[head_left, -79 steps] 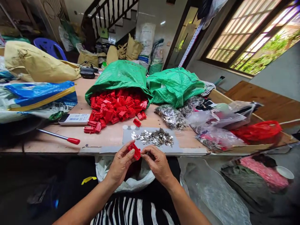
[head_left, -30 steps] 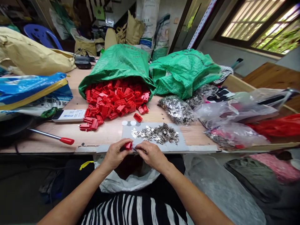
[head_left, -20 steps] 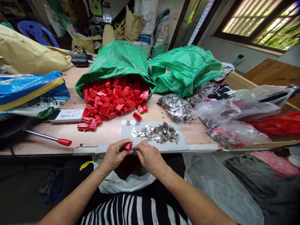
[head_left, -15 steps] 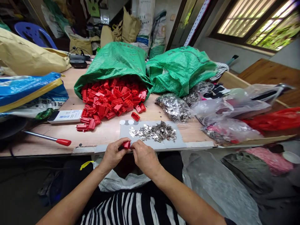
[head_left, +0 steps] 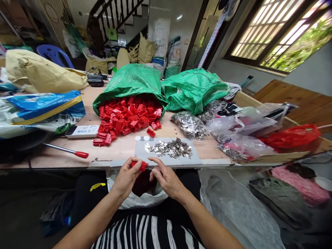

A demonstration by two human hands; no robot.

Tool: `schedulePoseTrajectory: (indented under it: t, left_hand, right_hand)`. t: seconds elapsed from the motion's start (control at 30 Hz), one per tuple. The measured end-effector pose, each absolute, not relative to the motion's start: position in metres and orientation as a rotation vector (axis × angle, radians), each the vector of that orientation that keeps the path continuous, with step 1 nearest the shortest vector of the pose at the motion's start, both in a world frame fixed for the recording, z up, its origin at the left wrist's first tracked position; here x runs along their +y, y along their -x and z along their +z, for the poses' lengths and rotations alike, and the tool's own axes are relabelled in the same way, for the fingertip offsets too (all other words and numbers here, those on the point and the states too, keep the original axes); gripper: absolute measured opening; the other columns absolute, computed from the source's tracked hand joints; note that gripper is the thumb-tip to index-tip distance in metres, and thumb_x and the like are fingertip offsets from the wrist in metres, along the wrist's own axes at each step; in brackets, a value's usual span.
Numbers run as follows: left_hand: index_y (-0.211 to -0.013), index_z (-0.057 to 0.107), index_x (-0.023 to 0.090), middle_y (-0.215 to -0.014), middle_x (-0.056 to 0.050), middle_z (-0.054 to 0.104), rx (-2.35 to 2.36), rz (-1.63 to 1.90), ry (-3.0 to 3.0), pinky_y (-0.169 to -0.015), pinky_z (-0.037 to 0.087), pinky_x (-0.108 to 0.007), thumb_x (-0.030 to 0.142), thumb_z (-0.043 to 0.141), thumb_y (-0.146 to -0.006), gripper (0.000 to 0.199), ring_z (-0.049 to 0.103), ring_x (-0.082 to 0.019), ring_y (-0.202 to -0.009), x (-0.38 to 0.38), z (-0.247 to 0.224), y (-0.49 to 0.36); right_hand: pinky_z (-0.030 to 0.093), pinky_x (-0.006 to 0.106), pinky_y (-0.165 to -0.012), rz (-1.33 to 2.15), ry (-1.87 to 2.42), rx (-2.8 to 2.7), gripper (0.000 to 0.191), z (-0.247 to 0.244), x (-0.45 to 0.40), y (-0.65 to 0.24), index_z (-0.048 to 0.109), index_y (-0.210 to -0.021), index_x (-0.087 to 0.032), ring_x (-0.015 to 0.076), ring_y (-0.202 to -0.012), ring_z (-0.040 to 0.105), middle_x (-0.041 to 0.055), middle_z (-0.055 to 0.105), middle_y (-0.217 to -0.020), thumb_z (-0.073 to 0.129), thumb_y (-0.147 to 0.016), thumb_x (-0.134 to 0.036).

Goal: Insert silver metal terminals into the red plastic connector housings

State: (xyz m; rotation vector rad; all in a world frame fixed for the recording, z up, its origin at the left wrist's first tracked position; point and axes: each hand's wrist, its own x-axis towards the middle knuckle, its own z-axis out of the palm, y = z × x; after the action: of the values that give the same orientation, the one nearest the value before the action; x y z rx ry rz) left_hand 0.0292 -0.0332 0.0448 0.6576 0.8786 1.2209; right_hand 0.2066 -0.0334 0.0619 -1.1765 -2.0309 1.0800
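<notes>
**Red part (head_left: 140,166) held near the surface's (head_left: 124,149) edge**

Your left hand (head_left: 126,178) grips the red part between thumb and fingers, by the mouth of a white sack (head_left: 142,202). Your right hand (head_left: 166,178) is just beside it, fingers parted, index finger outstretched. Before you, metal pieces (head_left: 176,148) lie on a grey sheet (head_left: 140,152), and other red parts (head_left: 127,117) spill from a green bag (head_left: 132,79).

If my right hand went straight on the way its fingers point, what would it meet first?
Probably the red piece held in your left hand, just ahead of your right hand; depth is unclear, so it could pass just above.
</notes>
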Motion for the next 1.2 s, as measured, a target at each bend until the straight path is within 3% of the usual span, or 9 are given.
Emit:
schedulePoseTrajectory:
  t: [0.07, 0.23, 0.53, 0.67, 0.77, 0.87, 1.0, 1.2]
  left_hand:
    - [-0.073, 0.057, 0.017, -0.081, -0.001, 0.07, 0.748, 1.159, -0.463, -0.082, 0.051, -0.026, 0.026, 0.07, -0.078, 0.016, 0.067, -0.014, -0.083, -0.037, 0.049, -0.03]
    - [-0.08, 0.065, 0.014, -0.08, -0.004, 0.072, 0.691, 1.145, -0.223, -0.077, 0.055, -0.024, 0.02, 0.065, -0.082, 0.006, 0.068, -0.012, -0.074, -0.042, 0.052, -0.031]
    - [-0.079, 0.067, 0.012, -0.082, -0.007, 0.073, 0.698, 1.131, -0.059, -0.088, 0.055, -0.03, 0.02, 0.055, -0.089, 0.018, 0.07, -0.015, -0.076, -0.046, 0.055, -0.037]
    - [-0.081, 0.066, 0.012, -0.086, -0.008, 0.073, 0.688, 1.119, -0.09, -0.094, 0.052, -0.034, 0.02, 0.06, -0.086, 0.011, 0.07, -0.017, -0.083, -0.047, 0.054, -0.038]
    - [-0.076, 0.064, 0.016, -0.086, -0.005, 0.073, 0.716, 1.118, -0.282, -0.095, 0.049, -0.035, 0.025, 0.069, -0.079, 0.011, 0.069, -0.018, -0.088, -0.047, 0.043, -0.033]
    - [-0.07, 0.062, 0.017, -0.086, -0.005, 0.072, 0.954, 1.095, -0.612, -0.09, 0.048, -0.034, 0.034, 0.073, -0.074, 0.02, 0.067, -0.019, -0.087, -0.048, 0.021, -0.026]
    - [-0.095, 0.07, 0.02, -0.105, -0.008, 0.071, 1.21, 1.015, -0.99, -0.097, 0.043, -0.039, 0.031, 0.079, -0.062, 0.036, 0.061, -0.027, -0.106, -0.051, -0.013, -0.019]
    - [-0.096, 0.071, 0.021, -0.109, -0.011, 0.071, 1.191, 0.95, -1.031, -0.101, 0.04, -0.042, 0.034, 0.074, -0.067, 0.032, 0.06, -0.029, -0.111, -0.055, -0.029, -0.014]
  right_hand:
    - [0.045, 0.025, -0.075, 1.091, 1.157, -2.062, 0.042, 0.067, -0.037, -0.203, 0.035, -0.139, -0.027, 0.0123, -0.069, 0.061, -0.0047, 0.066, -0.072, 0.039, -0.097, -0.024]
    - [0.044, 0.022, -0.067, 1.044, 1.158, -2.094, 0.032, 0.077, -0.038, -0.196, 0.049, -0.127, -0.026, 0.0127, -0.063, 0.061, -0.0042, 0.064, -0.066, 0.04, -0.097, -0.027]
    - [0.042, 0.022, -0.059, 0.848, 1.219, -2.081, 0.031, 0.073, -0.035, -0.192, 0.06, -0.113, -0.023, 0.0139, -0.058, 0.057, -0.0003, 0.062, -0.064, 0.038, -0.097, -0.037]
    - [0.04, 0.021, -0.055, 0.981, 1.196, -1.944, 0.036, 0.063, -0.032, -0.192, 0.063, -0.101, -0.022, 0.0112, -0.051, 0.051, -0.0032, 0.053, -0.056, 0.033, -0.099, -0.041]
    - [0.041, 0.02, -0.056, 1.028, 1.204, -1.947, 0.036, 0.059, -0.023, -0.196, 0.062, -0.107, -0.022, 0.0107, -0.051, 0.05, -0.0051, 0.05, -0.053, 0.032, -0.1, -0.04]
    - [0.045, 0.023, -0.07, 0.814, 1.267, -2.018, 0.029, 0.061, -0.005, -0.202, 0.062, -0.108, -0.022, 0.0128, -0.069, 0.059, -0.0003, 0.063, -0.073, 0.037, -0.099, -0.033]
    - [0.043, 0.031, -0.091, 0.417, 1.417, -2.159, 0.022, 0.065, 0.029, -0.208, 0.062, -0.11, -0.02, 0.0183, -0.1, 0.058, 0.0076, 0.062, -0.108, 0.048, -0.093, -0.023]
    - [0.046, 0.035, -0.085, 0.081, 1.654, -2.373, 0.039, 0.063, 0.087, -0.207, 0.057, -0.122, -0.026, 0.0247, -0.106, 0.052, 0.0101, 0.051, -0.127, 0.051, -0.086, -0.011]
